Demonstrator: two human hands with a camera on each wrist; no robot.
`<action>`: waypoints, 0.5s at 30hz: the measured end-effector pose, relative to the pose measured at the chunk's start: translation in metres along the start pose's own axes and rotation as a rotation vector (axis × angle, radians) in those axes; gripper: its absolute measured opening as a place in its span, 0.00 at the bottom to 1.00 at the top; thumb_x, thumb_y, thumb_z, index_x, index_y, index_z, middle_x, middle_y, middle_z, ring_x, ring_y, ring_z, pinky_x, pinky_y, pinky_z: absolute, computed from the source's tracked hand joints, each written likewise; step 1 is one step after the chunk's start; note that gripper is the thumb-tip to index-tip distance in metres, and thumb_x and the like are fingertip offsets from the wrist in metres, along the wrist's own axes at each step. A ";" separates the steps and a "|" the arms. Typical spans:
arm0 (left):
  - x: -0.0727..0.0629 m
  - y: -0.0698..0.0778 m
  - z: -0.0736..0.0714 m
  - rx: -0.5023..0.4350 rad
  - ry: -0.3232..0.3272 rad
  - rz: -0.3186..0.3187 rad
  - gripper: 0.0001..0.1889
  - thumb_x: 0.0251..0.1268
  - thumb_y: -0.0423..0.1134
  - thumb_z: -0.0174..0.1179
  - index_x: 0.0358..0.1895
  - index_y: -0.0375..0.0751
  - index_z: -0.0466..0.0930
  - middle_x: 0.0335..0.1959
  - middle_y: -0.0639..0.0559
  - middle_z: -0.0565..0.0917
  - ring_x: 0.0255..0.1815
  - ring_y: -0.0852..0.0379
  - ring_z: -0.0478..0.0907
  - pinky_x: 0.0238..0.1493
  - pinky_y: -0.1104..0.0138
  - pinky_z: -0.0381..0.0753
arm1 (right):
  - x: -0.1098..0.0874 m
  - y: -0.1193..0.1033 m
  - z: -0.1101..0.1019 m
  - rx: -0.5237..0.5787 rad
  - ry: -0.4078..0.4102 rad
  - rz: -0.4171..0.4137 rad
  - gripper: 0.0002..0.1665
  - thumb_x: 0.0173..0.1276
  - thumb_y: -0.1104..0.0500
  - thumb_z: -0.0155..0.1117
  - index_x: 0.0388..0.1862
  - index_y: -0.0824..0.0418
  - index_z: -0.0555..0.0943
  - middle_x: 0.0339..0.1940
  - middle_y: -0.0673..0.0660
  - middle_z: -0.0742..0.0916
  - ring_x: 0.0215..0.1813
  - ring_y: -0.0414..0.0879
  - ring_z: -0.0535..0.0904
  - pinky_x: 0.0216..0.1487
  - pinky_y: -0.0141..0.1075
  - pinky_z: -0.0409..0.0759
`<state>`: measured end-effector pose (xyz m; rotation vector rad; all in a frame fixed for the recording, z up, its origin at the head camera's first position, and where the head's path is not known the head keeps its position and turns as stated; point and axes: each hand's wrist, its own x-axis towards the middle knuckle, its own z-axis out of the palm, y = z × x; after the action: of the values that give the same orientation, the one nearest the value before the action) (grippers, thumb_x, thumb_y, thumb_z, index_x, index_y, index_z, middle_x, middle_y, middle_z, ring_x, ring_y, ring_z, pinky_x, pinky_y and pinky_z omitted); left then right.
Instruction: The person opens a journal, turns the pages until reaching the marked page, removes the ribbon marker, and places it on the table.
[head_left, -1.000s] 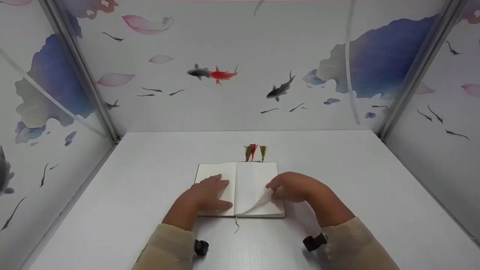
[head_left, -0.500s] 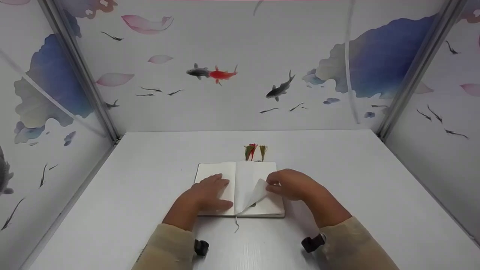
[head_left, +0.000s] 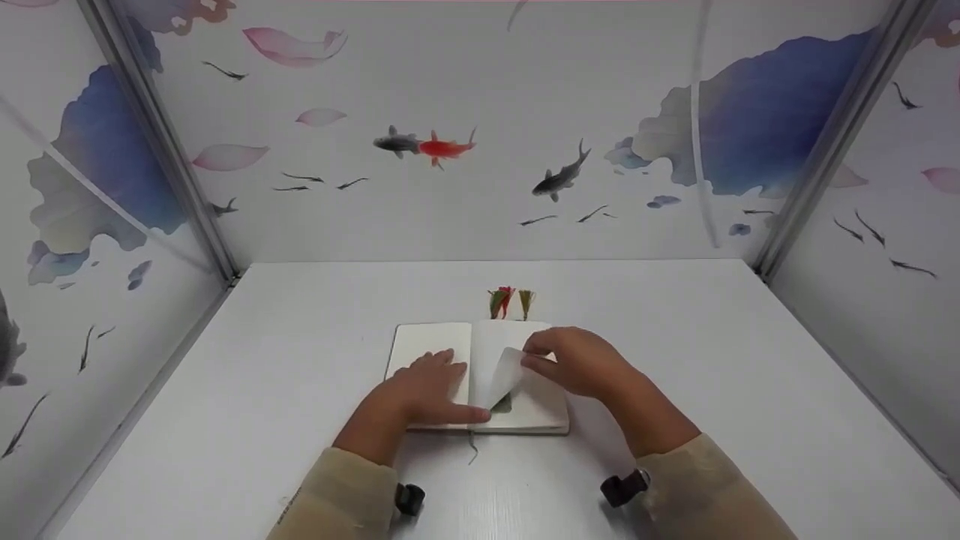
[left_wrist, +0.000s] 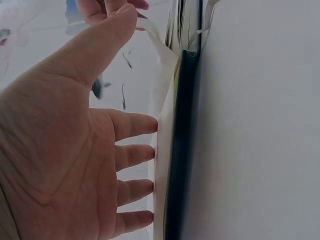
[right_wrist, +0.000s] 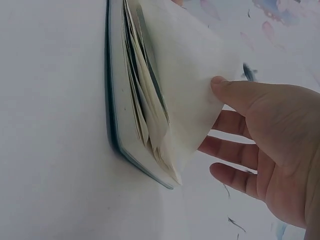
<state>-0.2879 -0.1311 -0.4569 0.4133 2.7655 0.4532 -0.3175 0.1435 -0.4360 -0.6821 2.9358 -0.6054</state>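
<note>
An open notebook [head_left: 431, 337] with blank cream pages and a dark cover [left_wrist: 182, 150] lies flat on the white table. My left hand [head_left: 420, 396] rests on the left page, fingers straight and spread, its thumb reaching across the fold onto the right side. Between thumb and fingers, my right hand [head_left: 581, 364] pinches the edge of a page [right_wrist: 190, 65], which curls up and leans toward the left. Under that raised page a dark greenish patch [head_left: 502, 405] shows on the sheet below, partly covered.
Two greenish tassels, one at the right [head_left: 526, 304], and a red tassel [head_left: 507, 296] stick out past the notebook's far edge. A thin ribbon [head_left: 473, 450] hangs from its near edge. Printed panels [head_left: 480, 202] wall the table [head_left: 315, 315] at the back and both sides.
My right hand has moved up and left, lifting the page corner higher and uncovering more of the dark patch. My left hand has shifted slightly right, its thumb now past the fold.
</note>
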 end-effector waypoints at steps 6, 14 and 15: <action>0.000 0.000 0.001 0.012 -0.007 -0.001 0.63 0.50 0.86 0.62 0.85 0.50 0.62 0.89 0.47 0.57 0.91 0.39 0.51 0.85 0.36 0.57 | -0.001 -0.003 -0.004 0.012 0.064 -0.078 0.11 0.78 0.48 0.70 0.53 0.46 0.91 0.50 0.43 0.93 0.57 0.45 0.88 0.63 0.50 0.86; 0.005 -0.001 0.004 0.051 0.009 0.006 0.63 0.51 0.86 0.60 0.85 0.48 0.63 0.89 0.45 0.58 0.90 0.38 0.53 0.85 0.36 0.59 | -0.002 -0.006 -0.003 0.008 0.159 -0.173 0.08 0.78 0.51 0.70 0.51 0.47 0.91 0.46 0.43 0.93 0.54 0.46 0.89 0.60 0.48 0.87; 0.005 0.000 0.005 0.053 0.014 0.007 0.63 0.51 0.86 0.60 0.85 0.48 0.63 0.89 0.45 0.59 0.90 0.38 0.54 0.85 0.36 0.60 | -0.002 -0.006 -0.003 0.011 0.169 -0.178 0.08 0.77 0.51 0.70 0.51 0.47 0.91 0.46 0.43 0.93 0.54 0.46 0.89 0.60 0.48 0.86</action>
<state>-0.2910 -0.1286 -0.4625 0.4343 2.7956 0.3871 -0.3137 0.1403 -0.4310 -0.9439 3.0429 -0.7274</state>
